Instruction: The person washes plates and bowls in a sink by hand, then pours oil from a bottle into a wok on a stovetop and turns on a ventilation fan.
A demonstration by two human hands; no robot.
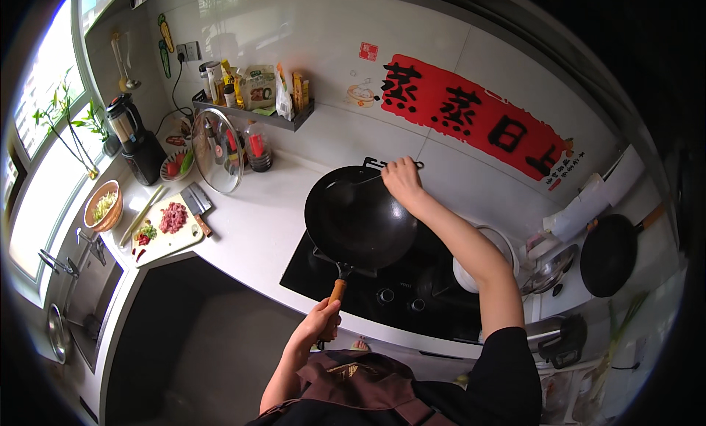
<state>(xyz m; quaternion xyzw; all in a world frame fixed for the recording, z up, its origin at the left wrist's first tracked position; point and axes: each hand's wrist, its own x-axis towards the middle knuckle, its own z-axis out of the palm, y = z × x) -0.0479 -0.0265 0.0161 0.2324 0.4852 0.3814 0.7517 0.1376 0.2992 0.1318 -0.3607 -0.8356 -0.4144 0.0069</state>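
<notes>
My left hand (320,324) is wrapped around the wooden handle (337,293) of a black wok (358,227). The wok is over the left part of a black glass hob (408,302), its shiny inner surface facing up. At the wok's far rim, my right hand (404,180) grips a long-handled cooking utensil (368,179). Its dark handle end, with a hole, sticks out to the right of my fist. The shaft runs left into the wok, and its head is hard to make out against the black surface.
Left on the counter, a cutting board (185,239) holds sliced meat and chopped vegetables, beside a cleaver (197,200). Behind them stand a glass lid (220,150) and a blender (135,144). A white pot (488,255) is behind my right forearm; a frying pan (609,255) lies further right.
</notes>
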